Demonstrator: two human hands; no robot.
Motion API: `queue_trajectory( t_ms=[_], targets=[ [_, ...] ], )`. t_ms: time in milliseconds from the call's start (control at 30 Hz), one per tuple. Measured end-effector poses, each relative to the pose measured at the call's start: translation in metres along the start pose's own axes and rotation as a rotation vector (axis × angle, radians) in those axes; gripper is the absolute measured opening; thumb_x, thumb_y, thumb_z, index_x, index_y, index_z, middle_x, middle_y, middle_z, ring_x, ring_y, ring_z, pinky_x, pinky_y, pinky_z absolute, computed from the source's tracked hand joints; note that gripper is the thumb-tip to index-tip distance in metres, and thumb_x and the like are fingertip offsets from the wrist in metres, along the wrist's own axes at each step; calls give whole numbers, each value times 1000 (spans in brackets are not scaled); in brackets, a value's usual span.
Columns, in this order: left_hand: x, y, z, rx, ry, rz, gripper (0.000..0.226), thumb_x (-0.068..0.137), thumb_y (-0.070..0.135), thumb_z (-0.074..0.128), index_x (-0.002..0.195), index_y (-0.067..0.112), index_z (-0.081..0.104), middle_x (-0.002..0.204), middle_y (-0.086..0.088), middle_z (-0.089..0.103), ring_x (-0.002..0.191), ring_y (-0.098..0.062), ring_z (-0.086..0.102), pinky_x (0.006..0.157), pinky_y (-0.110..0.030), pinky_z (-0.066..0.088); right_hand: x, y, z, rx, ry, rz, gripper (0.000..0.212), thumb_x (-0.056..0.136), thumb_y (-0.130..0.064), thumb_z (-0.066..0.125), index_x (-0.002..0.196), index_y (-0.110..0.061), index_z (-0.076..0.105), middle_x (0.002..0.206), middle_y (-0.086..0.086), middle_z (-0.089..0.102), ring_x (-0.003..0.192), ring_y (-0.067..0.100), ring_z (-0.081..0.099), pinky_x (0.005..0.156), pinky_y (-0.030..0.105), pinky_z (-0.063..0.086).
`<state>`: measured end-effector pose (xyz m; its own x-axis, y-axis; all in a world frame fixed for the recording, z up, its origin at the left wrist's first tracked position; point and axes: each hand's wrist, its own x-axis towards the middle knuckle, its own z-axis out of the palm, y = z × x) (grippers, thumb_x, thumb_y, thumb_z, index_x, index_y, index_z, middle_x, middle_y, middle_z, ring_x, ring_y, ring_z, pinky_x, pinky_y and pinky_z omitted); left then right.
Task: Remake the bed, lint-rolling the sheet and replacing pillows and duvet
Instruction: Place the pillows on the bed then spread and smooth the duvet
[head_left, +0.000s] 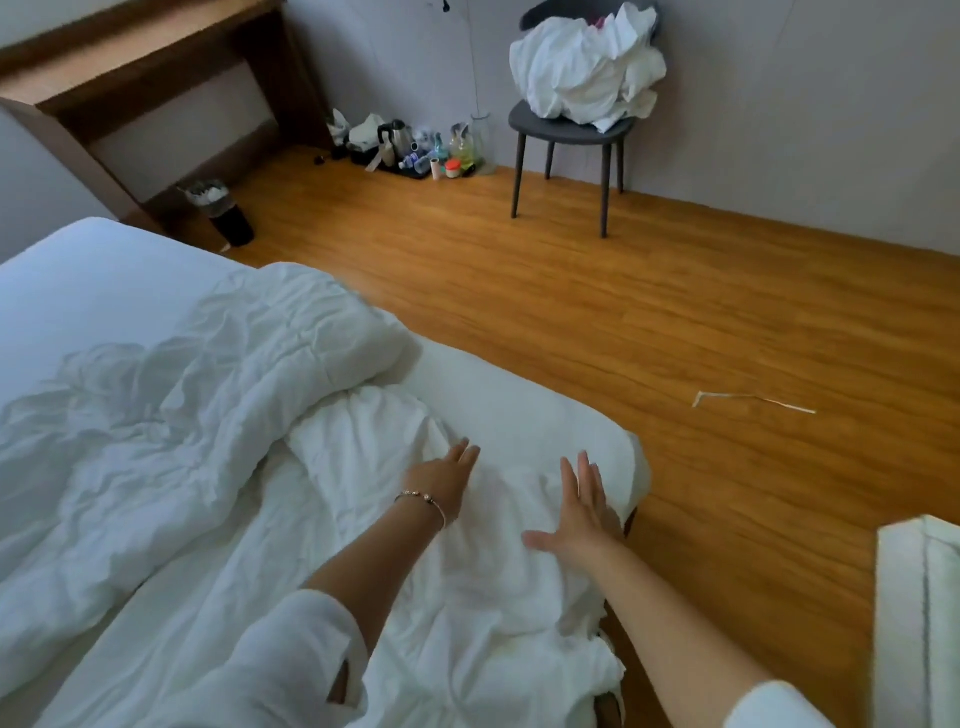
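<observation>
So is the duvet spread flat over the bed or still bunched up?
Bunched up. The duvet lies crumpled with a corner folded back, bare sheet showing beyond it.

Grey chair (566, 130) far right w/ white laundry heap (587, 67); kettle (395, 136) & bottles (452, 150) by far wall; bin (223, 213) under desk (135, 67), far left.

Bunched duvet (171, 395) is crowding the bed (545, 415) toward nine o'clock; bare floor (649, 322) is lying open toward two o'clock, up to the chair (566, 130).

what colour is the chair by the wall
Dark grey, seat and legs alike; the head view shows the chair clearly, with white linen piled on it.
</observation>
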<state>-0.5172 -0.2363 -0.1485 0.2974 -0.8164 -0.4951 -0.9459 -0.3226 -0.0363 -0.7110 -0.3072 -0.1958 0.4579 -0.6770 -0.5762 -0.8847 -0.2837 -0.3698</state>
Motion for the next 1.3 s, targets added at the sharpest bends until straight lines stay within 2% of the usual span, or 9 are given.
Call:
queue_trajectory(
  t_ms=[233, 333, 433, 600, 700, 833, 933, 1033, 1300],
  targets=[
    [45, 10, 11, 262, -178, -57, 122, 77, 33, 78, 150, 30, -21, 161, 4, -14, 113, -24, 60, 89, -32, 50, 19, 26, 17, 248, -124, 140, 136, 71, -57, 78, 147, -35, -32, 164, -3, -9, 150, 31, 8, 113, 46, 28],
    [48, 6, 7, 264, -314, -103, 100, 77, 49, 74, 153, 21, 15, 158, -1, 24, 125, -24, 52, 98, -33, 45, 26, 26, 6, 158, -158, 141, 107, 74, -67, 69, 154, -31, 8, 154, -1, 35, 135, 26, 43, 100, 36, 42],
    [46, 8, 12, 131, -408, -68, 53, 88, 48, 60, 128, 15, 55, 134, -6, 56, 120, -27, 55, 100, -36, 47, 30, 33, -19, 11, -72, 62, 55, 80, -73, 53, 116, -32, 58, 114, -5, 66, 103, 20, 62, 77, 31, 46],
    [84, 71, -54, -388, 377, 27, 19, 94, 18, 53, 108, 6, 52, 107, -14, 48, 86, -40, 60, 70, -45, 49, 60, 98, -124, 210, 447, 242, 40, 81, -68, 57, 89, -29, 59, 97, -1, 68, 91, 30, 64, 71, 33, 44],
    [129, 131, -114, -535, 519, 164, 20, 90, 8, 56, 109, 3, 54, 110, -16, 47, 80, -40, 59, 70, -47, 49, 94, 136, -186, 308, 526, 321, 43, 82, -63, 61, 100, -24, 64, 105, 4, 69, 98, 34, 64, 76, 36, 48],
    [187, 157, -100, -598, 325, 19, 56, 90, 19, 64, 140, 19, 37, 157, -7, 10, 119, -32, 52, 97, -44, 45, 133, 163, -191, 203, 210, 368, 71, 89, -42, 65, 149, -21, 33, 154, 9, 26, 130, 35, 46, 96, 42, 46],
    [207, 151, -52, -367, 107, -328, 88, 91, 46, 57, 153, 30, -3, 156, -4, -29, 148, -32, -4, 115, -60, 14, 153, 158, -159, 153, -111, 36, 88, 92, -22, 61, 155, -39, 2, 161, -12, -14, 148, 25, 21, 101, 38, 42],
    [196, 146, -10, -557, -97, -726, 99, 80, 74, 48, 147, 44, -17, 155, 1, -34, 143, -33, -26, 109, -71, 5, 166, 133, -134, -26, -416, -258, 78, 97, -20, 50, 154, -45, 2, 158, -21, -14, 151, 18, -3, 118, 43, 23],
    [192, 141, -16, -625, -290, -733, 114, 65, 74, 65, 145, 53, -14, 157, 6, -26, 144, -28, -24, 107, -71, 10, 193, 114, -172, -535, -707, -402, 81, 93, -6, 38, 152, -50, 2, 164, -12, -5, 148, 28, 14, 114, 47, 26]
  ],
)
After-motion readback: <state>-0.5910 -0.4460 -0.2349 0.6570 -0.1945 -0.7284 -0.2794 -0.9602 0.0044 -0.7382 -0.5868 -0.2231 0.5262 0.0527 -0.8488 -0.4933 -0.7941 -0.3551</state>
